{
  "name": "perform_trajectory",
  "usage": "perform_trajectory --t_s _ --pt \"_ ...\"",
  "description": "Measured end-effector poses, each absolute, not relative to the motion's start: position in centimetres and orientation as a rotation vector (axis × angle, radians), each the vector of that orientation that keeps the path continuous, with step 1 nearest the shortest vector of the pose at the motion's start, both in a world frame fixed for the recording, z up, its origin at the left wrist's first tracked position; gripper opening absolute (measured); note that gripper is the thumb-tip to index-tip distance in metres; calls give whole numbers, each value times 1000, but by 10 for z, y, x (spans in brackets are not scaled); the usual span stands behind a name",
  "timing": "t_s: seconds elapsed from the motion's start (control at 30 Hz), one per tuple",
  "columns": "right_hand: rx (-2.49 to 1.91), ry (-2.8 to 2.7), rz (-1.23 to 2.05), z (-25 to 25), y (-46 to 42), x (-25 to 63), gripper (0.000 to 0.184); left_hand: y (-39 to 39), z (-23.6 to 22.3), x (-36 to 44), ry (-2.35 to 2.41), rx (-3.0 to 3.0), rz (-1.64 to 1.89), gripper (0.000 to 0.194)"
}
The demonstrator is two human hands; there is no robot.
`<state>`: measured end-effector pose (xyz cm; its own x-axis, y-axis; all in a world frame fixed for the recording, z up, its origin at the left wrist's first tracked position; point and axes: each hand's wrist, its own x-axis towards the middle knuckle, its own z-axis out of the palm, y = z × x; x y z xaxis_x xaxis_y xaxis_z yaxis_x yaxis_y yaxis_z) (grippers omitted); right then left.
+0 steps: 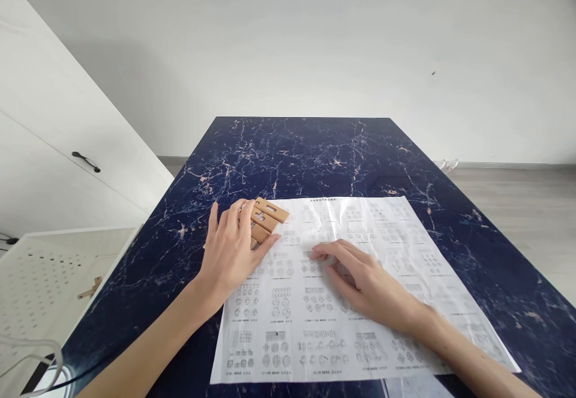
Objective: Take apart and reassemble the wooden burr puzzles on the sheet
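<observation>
A large white sheet printed with rows of small diagrams (360,302) lies on a dark blue marbled table (306,152). At its upper left corner sit several flat tan wooden pieces with cut-outs (269,213), fanned out. My left hand (234,248) rests over the near pieces, fingers spread and laid flat on them. My right hand (364,281) lies on the middle of the sheet, fingers stretched out toward the left and pressed against the paper.
A white cabinet with a black handle (85,161) stands at the left. Below it is a white perforated surface (49,284) with a small wooden piece (90,290) on it. A white wall and grey floor (522,206) lie beyond the table.
</observation>
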<state>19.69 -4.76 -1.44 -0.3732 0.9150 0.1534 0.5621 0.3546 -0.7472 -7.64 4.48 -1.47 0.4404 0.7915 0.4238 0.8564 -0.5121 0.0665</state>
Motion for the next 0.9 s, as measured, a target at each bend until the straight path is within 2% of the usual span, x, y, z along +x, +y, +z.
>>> perform_trajectory --t_s 0.17,0.23,0.43,0.63,0.73,0.9 --pt "-1271 -2065 793 -13 -48 197 30 50 -6 -82 -1506 -2615 -709 47" --pt "-1262 -2066 787 -13 -48 197 30 55 -1 -87 -1509 -2670 -685 43" --pt "-1237 -2076 759 -13 -47 197 31 53 13 -90 -1546 -2679 -537 50" --pt "-1219 -2088 703 -12 -47 197 33 38 6 -73 -1525 -2555 -362 66" --pt "-1204 -2086 707 -13 -46 197 33 39 1 -68 -1546 -2562 -335 63" --pt "-1187 -2080 710 -15 -46 199 34 44 -3 -64 -1520 -2564 -488 54"
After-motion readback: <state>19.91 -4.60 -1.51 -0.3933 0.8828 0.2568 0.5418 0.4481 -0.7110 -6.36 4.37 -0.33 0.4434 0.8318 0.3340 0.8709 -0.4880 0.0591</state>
